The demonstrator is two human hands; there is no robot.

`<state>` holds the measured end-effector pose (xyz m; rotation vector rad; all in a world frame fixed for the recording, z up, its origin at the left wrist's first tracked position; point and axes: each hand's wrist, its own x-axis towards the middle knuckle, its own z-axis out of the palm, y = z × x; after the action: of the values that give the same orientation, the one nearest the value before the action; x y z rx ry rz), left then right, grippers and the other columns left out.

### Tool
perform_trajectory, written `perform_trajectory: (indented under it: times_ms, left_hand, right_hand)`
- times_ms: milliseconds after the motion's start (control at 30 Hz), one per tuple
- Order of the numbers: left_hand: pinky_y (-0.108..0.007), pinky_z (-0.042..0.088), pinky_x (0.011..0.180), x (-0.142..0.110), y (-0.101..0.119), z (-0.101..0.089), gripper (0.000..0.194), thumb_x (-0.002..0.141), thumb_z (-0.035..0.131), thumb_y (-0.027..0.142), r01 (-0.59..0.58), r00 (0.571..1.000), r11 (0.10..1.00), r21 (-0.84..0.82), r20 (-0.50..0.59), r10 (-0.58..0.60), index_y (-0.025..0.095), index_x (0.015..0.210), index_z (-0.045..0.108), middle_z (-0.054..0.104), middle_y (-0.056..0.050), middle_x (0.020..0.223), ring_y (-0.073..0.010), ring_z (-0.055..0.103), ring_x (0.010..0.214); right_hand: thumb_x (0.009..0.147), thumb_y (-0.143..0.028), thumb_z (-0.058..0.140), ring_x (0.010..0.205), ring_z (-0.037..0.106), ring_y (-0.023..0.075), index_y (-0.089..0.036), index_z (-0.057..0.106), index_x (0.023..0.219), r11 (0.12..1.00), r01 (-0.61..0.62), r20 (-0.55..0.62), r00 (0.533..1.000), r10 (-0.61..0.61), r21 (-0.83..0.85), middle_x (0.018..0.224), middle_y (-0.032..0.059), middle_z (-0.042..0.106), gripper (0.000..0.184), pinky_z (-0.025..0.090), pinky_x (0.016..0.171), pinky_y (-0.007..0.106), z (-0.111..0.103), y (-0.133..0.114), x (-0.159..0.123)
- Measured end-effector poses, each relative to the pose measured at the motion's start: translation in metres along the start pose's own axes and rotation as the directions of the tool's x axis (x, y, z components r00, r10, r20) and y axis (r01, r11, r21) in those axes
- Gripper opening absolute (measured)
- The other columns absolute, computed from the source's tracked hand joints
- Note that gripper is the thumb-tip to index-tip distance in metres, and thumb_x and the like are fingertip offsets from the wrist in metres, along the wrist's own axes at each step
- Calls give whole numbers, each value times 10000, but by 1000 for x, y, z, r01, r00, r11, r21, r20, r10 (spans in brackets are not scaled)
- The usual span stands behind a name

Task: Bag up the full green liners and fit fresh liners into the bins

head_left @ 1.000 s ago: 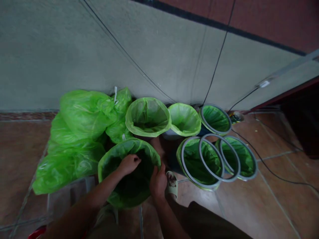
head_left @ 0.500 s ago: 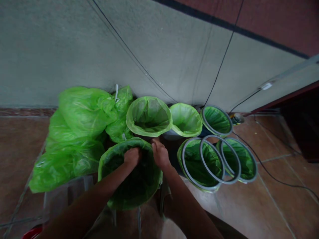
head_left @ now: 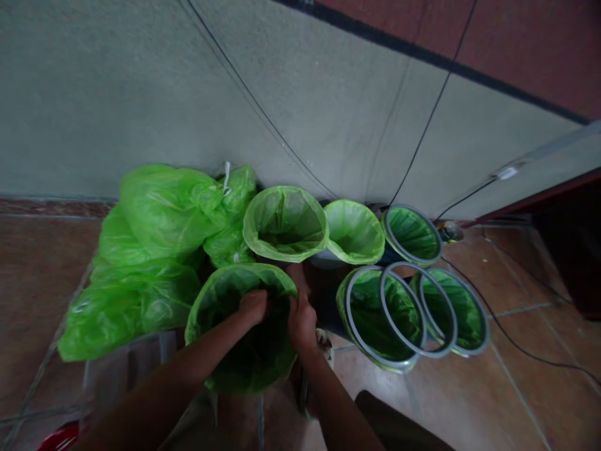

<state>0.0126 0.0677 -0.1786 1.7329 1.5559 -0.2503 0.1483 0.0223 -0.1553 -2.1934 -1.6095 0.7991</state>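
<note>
A bin lined with a green trash bag (head_left: 200, 307) stands in front of me, the bag folded over its rim. My left hand (head_left: 254, 305) reaches inside, near the right inner wall. Its fingers look curled, but their tips and anything in them are lost in the dark. At the right rim, my right hand (head_left: 303, 319) is closed on the bag's edge, thumb near the lip and fingers outside. Just behind is another bin with a pale green bag (head_left: 285, 250) over its rim.
Filled green bags (head_left: 164, 207) are heaped at left against the wall. A smaller lined bin (head_left: 354, 232) and several ring-topped bins (head_left: 413, 235) stand to the right. A loose grey ring (head_left: 453, 316) lies across two. A black cable (head_left: 516, 343) crosses the tiled floor.
My right hand has moved down along the bin's right rim and closed on the bag's edge. My left hand has shifted slightly down and right inside the bag. The view has tilted a little.
</note>
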Motion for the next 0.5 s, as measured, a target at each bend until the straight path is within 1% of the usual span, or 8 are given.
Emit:
perform_trajectory:
  times_ms: [100,167,200,267,300,333,400,500]
  left_hand:
    - [-361,483,890,-15,-5,-5,241,880,534,302,-2,1000,999,37,-12,2,153,1023,659,679,-121,1066,-246,629,1042]
    - [-344,487,861,-27,-9,-11,279,891,480,339,18,996,999,46,-83,-14,177,1025,663,703,-117,1030,-252,648,1020]
    - [-345,492,840,-32,-11,-14,317,902,447,369,47,989,998,49,-143,-40,182,1053,652,710,-116,1017,-256,658,999]
    - [-355,497,817,-38,-13,-19,392,914,398,415,123,957,991,50,-269,-105,162,1122,613,712,-131,1004,-272,667,979]
    - [-363,496,817,-38,-12,-21,426,912,396,429,156,944,987,49,-300,-135,139,1162,583,708,-149,1014,-284,665,986]
    - [-369,496,821,-37,-11,-21,461,905,408,439,176,942,983,49,-298,-154,111,1197,550,700,-171,1031,-297,661,999]
    - [-371,498,820,-29,-8,-20,531,881,455,451,176,958,983,47,-238,-160,63,1240,499,689,-207,1049,-315,657,1014]
    - [-356,512,791,-8,-2,-15,542,855,499,450,151,979,988,24,-143,-146,53,1223,518,689,-218,1061,-315,665,1001]
  right_hand:
    - [953,-358,341,930,678,286,-82,473,1301,991,-115,-75,990,120,73,1100,204,671,463,495,734,360,6,3,-37]
    - [944,-407,357,1050,634,298,-77,474,1302,987,-107,-142,982,124,121,1202,225,619,501,486,824,386,2,3,-46]
    - [946,-416,347,1095,609,292,-86,498,1282,986,-79,-176,979,104,145,1226,218,607,495,473,869,391,-3,2,-43]
    - [960,-391,293,1109,594,262,-108,578,1193,983,12,-225,974,31,185,1192,189,631,464,451,923,386,-14,-1,-25]
    - [963,-374,277,1079,604,244,-117,610,1147,977,60,-230,973,-12,203,1153,171,653,459,448,931,377,-20,-4,-12]
    - [962,-362,280,1064,609,232,-119,631,1114,973,100,-245,968,-47,210,1128,158,668,453,446,939,370,-24,-7,2]
    - [955,-334,313,1060,615,208,-126,651,1087,961,176,-218,967,-129,213,1119,137,680,418,444,955,350,-28,-14,27]
    - [936,-272,389,1062,623,183,-163,647,1117,950,256,-79,966,-246,179,1141,98,684,334,447,958,318,-22,-22,46]
